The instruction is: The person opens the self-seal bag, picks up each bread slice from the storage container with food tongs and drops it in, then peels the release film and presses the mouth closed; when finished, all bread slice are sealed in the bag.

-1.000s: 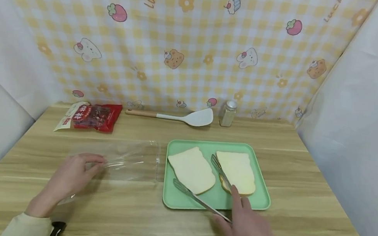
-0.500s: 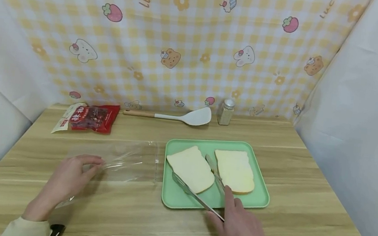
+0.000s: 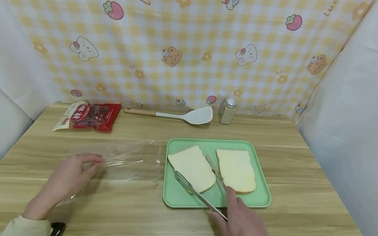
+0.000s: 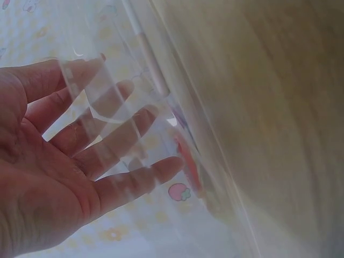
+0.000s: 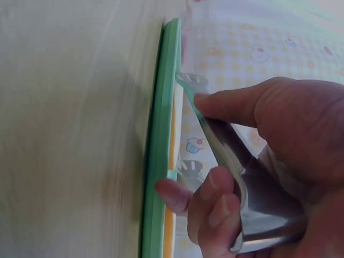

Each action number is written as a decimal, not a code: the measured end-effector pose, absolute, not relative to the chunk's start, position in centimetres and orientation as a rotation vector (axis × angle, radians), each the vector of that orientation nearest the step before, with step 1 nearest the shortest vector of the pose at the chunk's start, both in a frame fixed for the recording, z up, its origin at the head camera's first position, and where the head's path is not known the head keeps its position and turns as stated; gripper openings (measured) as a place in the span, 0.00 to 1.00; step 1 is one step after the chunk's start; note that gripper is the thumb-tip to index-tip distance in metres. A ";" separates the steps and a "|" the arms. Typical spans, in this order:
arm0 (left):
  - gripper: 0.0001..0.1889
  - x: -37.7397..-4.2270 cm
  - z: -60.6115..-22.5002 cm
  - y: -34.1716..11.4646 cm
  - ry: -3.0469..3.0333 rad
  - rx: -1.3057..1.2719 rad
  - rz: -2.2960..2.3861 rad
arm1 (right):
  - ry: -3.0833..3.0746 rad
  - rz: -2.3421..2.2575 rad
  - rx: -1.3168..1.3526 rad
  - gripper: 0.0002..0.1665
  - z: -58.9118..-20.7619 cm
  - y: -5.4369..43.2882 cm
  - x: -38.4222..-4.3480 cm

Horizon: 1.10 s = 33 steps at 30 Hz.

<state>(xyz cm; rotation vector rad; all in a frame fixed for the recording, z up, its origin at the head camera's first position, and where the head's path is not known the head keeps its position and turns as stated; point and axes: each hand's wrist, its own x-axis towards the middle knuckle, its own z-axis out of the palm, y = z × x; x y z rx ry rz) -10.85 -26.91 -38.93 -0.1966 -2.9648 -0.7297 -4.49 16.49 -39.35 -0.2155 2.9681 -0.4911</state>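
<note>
My right hand (image 3: 243,229) holds metal tongs (image 3: 205,201) with their arms spread apart. One slotted tip lies at the lower left edge of the left bread slice (image 3: 191,169); the other is between that slice and the right one (image 3: 237,172). Both slices lie flat on a green tray (image 3: 261,202). In the right wrist view, the thumb and fingers wrap the tongs (image 5: 231,150) from either side. On the left, my hand (image 3: 72,173) pinches a clear plastic bag (image 3: 135,162) between thumb and forefinger; the other fingers (image 4: 113,145) spread behind the film.
Along the back of the wooden table (image 3: 135,224) lie a red food packet (image 3: 92,116) and a white spatula (image 3: 197,116) with a wooden handle. A small glass shaker jar (image 3: 228,111) stands beside it. A patterned cloth (image 3: 195,29) hangs behind.
The tongs' right arm has moved left, off the right bread slice and into the space between the slices. The left hand stays at the plastic bag.
</note>
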 end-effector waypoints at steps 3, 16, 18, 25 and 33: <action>0.12 -10.9 -38.9 -26.9 -2.961 -0.197 -0.709 | 2.957 -0.513 -0.244 0.39 -39.3 16.9 -4.8; 0.12 -10.8 -38.7 -26.7 -2.982 -0.191 -0.699 | 2.986 -0.501 -0.294 0.36 -40.0 17.7 -4.8; 0.12 -10.8 -38.7 -26.7 -2.983 -0.191 -0.699 | 2.984 -0.508 -0.295 0.35 -40.0 17.7 -4.7; 0.11 -10.8 -38.8 -26.8 -2.970 -0.201 -0.697 | 2.995 -0.503 -0.306 0.35 -40.2 17.7 -4.7; 0.11 -10.8 -38.7 -26.9 -2.965 -0.205 -0.697 | 3.017 -0.488 -0.299 0.36 -40.3 17.7 -4.5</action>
